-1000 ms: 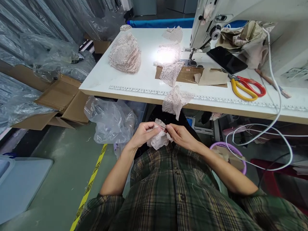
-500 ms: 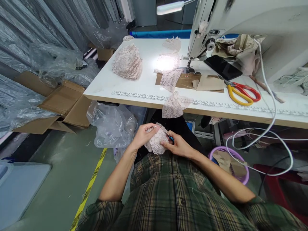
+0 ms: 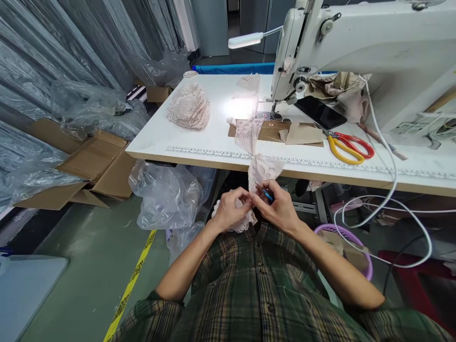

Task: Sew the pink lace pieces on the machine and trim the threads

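My left hand (image 3: pixel 233 207) is closed in a pinch on a pale pink lace piece (image 3: pixel 242 224), which hangs partly hidden below the fingers. Close beside it, my right hand (image 3: pixel 280 209) holds small blue-handled thread snips (image 3: pixel 267 195), blades pointing up and left. Its thumb and fingertip meet the left fingertips at the lace; what exactly they pinch there is hidden. Just above the hands, a lace strip (image 3: pixel 261 167) hangs over the table edge, joined in a chain with more lace (image 3: pixel 247 134) leading back to the sewing machine (image 3: pixel 285 71).
A stack of lace pieces (image 3: pixel 189 107) lies on the white table (image 3: pixel 153 133). Right of the needle are brown paper (image 3: pixel 302 134), a black phone (image 3: pixel 320 112) and scissors (image 3: pixel 351 147). A looping white cable (image 3: pixel 392 185) hangs at the right, above a purple basket (image 3: pixel 368 270).
Both hands have moved up toward the table edge and the hanging lace. The lace in the left hand has dropped lower beneath the fingers. The head view has shifted slightly.
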The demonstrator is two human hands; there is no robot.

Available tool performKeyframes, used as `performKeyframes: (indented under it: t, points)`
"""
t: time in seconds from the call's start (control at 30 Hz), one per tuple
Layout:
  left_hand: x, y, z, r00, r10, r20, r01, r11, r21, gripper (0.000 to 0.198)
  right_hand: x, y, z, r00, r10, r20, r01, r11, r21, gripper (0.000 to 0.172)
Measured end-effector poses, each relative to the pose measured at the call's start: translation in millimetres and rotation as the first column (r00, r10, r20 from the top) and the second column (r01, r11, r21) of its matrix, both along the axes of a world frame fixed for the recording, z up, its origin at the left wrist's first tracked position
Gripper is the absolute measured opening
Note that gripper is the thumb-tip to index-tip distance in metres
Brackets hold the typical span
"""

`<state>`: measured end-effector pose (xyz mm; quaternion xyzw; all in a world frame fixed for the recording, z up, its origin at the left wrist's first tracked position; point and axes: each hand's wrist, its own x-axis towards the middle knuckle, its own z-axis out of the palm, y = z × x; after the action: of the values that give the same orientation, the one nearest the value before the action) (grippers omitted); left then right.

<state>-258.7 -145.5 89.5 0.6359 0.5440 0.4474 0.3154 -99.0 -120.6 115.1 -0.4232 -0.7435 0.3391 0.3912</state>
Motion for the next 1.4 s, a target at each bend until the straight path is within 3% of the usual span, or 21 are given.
performKeyframes:
  t: [0.07,0.13,0.2,0.27,0.33,0.37,0.43,0.53,0.63,0.7,0.8,0.9,1.1,1.27,1.4]
  points:
    - [2,-14,1.8,0.989,-0.127,-0.078,0.128,0.992,0.014,0.015,-1,2,-1.0,0.995,-0.094,0.022,0.095,0.995,-0.030,0.029]
    - [0,-22,2.6,0.980,-0.177,-0.092,0.181,0.983,0.033,0.014,-2,2,-1.7,0.990,-0.135,0.044,0.138,0.988,-0.065,0.024]
    - [-7,-23,2.8,0.993,-0.110,-0.043,0.114,0.989,0.095,0.012,0,-1,-0.7,0.995,-0.089,0.034,0.092,0.992,-0.089,0.019]
    - [-16,-17,2.4,0.997,0.013,0.074,-0.025,0.987,0.159,0.025,2,-7,1.5,0.999,0.038,-0.007,-0.038,0.994,-0.100,0.018]
    - [-23,-8,1.5,0.970,0.049,0.239,-0.085,0.986,0.142,0.040,4,-15,3.7,0.979,0.198,-0.055,-0.203,0.973,-0.113,0.017]
    - [-25,-4,1.1,0.943,0.014,0.331,-0.048,0.994,0.094,0.045,5,-20,4.4,0.959,0.273,-0.073,-0.280,0.952,-0.120,0.017]
    - [-24,1,0.9,0.850,-0.109,0.516,0.138,0.990,-0.018,0.049,5,-28,4.8,0.913,0.394,-0.102,-0.405,0.906,-0.123,0.015]
    - [-18,-1,3.3,0.654,-0.235,0.719,0.425,0.901,-0.092,0.045,5,-35,4.4,0.877,0.466,-0.121,-0.478,0.873,-0.096,0.011]
    - [-16,-9,6.5,0.577,-0.191,0.794,0.479,0.867,-0.139,0.026,9,-34,4.4,0.870,0.475,-0.130,-0.489,0.865,-0.112,0.014]
    - [-20,-15,7.6,0.626,-0.106,0.773,0.425,0.877,-0.225,0.022,13,-29,3.2,0.877,0.465,-0.126,-0.480,0.862,-0.163,0.019]
    - [-27,-21,8.2,0.762,0.022,0.647,0.280,0.890,-0.360,0.024,17,-17,-3.5,0.910,0.407,-0.074,-0.411,0.867,-0.282,0.037]
    - [-32,-23,9.8,0.831,0.066,0.553,0.202,0.889,-0.411,0.029,16,-6,-13.1,0.929,0.369,-0.021,-0.348,0.854,-0.386,0.054]
    - [-33,-22,11.3,0.835,0.028,0.550,0.224,0.894,-0.387,0.027,-4,4,-16.4,0.914,0.406,0.000,-0.378,0.852,-0.361,0.055]
    - [-31,-22,8.2,0.822,0.047,0.568,0.192,0.915,-0.355,0.021,-12,4,-17.5,0.951,0.308,0.028,-0.283,0.903,-0.322,0.055]
    - [-30,-23,8.8,0.815,0.075,0.574,0.180,0.910,-0.374,0.021,-9,0,-19.5,0.941,0.338,0.015,-0.306,0.870,-0.386,0.054]
